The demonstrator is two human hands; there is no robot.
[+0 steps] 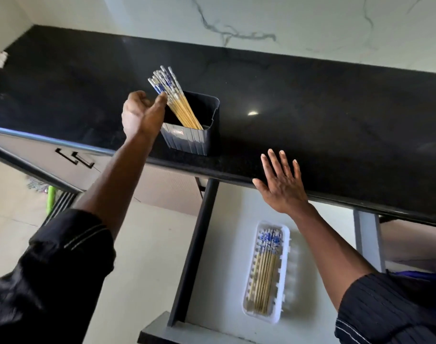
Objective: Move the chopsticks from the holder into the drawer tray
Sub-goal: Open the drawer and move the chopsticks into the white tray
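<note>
A dark plastic holder [189, 140] stands near the front edge of the black countertop. Several bamboo chopsticks [173, 98] with blue-and-white tops lean out of it to the left. My left hand [142, 115] is at the holder's left side, fingers apart, one fingertip touching the chopstick tops without gripping any. My right hand [281, 184] hovers flat and open over the counter's front edge. Below it, in the open drawer [221, 281], a white slotted tray [284, 274] holds several more chopsticks [265, 269] lying lengthwise.
The black countertop [336, 115] stretches to a white marble wall. The drawer's dark side rail [197, 247] runs between my arms. Cabinet doors with black handles [75, 156] are at the left, with tiled floor beneath.
</note>
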